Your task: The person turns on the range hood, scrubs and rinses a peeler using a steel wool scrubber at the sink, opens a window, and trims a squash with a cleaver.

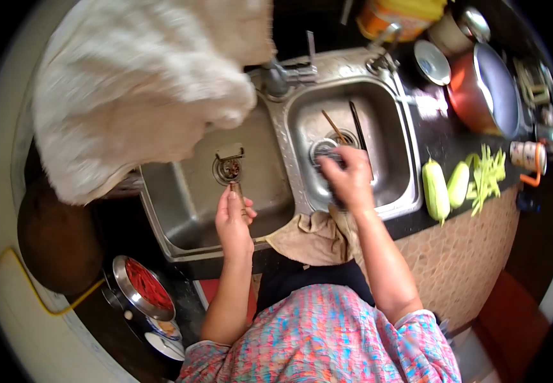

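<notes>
My left hand (234, 216) is closed around the handle of a peeler (237, 191), whose wide head points away from me over the drain of the left sink basin (193, 210). My right hand (353, 180), smeared by motion, is curled over the right basin (388, 147). Something dark shows under its fingers, too blurred to name. Beside that hand, a brown stick (333, 124) and a long black stick (355, 118) lean in the basin near a round metal strainer (323, 148). A beige cloth (311, 239) hangs over the sink's front edge.
Two peeled pale green gourds (436, 191) and green peelings (487, 173) lie right of the sink. Behind them stand a red pot (468, 89) and a bowl (432, 62). A white cloth (142, 83) hangs at upper left. A pan of red pieces (149, 287) sits lower left.
</notes>
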Available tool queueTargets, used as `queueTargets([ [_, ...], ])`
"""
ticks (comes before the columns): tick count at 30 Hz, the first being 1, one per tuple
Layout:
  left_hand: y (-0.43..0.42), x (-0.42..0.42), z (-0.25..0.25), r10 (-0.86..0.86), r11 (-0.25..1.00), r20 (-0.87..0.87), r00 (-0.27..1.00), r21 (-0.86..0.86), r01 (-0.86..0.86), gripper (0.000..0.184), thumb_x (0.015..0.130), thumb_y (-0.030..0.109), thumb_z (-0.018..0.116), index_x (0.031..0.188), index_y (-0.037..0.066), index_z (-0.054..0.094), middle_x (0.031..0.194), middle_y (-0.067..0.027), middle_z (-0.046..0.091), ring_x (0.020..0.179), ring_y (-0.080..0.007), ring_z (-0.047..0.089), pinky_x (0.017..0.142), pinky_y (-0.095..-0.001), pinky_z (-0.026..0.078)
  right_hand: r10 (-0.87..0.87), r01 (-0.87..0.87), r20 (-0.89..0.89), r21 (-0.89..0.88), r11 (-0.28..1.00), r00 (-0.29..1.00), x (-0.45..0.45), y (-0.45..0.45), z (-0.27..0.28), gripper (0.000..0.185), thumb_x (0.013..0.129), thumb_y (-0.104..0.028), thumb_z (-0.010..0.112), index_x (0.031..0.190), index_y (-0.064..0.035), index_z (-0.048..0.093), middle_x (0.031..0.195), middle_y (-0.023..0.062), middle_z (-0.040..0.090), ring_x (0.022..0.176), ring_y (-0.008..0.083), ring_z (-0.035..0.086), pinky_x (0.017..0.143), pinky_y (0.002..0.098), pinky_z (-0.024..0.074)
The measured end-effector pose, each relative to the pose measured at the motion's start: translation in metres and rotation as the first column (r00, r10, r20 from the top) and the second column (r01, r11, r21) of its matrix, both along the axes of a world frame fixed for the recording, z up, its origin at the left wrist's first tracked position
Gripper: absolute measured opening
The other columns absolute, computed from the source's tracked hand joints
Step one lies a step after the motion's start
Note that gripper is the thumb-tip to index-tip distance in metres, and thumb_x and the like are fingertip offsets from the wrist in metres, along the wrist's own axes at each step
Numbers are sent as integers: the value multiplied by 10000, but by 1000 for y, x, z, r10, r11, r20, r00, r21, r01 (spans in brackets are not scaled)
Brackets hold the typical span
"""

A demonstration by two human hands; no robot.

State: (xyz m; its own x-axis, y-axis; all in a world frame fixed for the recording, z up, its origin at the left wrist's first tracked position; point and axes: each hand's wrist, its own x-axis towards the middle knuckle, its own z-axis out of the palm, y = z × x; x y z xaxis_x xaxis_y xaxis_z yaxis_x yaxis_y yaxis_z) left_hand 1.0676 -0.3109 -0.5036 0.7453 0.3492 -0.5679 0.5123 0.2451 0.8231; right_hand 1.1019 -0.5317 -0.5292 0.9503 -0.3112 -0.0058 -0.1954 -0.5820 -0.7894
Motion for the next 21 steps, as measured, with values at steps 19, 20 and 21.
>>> queueTargets([
  [19, 35, 38, -6, 327, 834, 26, 945, -479, -276, 230, 914, 254, 588, 1060, 78, 564, 789, -40, 587, 643, -115, 542, 558, -258, 447, -20, -78, 191, 497, 864, 981, 180, 9, 31, 437, 904, -241, 561, 1236, 36, 495, 1100, 147, 606, 962, 195, 600, 818, 280, 480],
  [20, 37, 42, -10, 317, 823, 13, 948, -501, -268, 224, 910, 258, 594, 1023, 65, 576, 768, -41, 586, 629, -114, 540, 546, -257, 444, -14, -96, 228, 465, 880, 973, 173, 10, 25, 439, 902, -235, 562, 1241, 36, 488, 1109, 154, 601, 959, 205, 601, 825, 287, 481],
  [21, 35, 50, -12, 349, 801, 7, 937, -522, -294, 206, 906, 259, 599, 937, 56, 580, 730, -43, 573, 548, -121, 523, 470, -267, 425, -8, -111, 265, 432, 895, 964, 165, 11, 20, 443, 900, -228, 562, 1246, 36, 480, 1118, 161, 596, 956, 216, 602, 832, 294, 483],
])
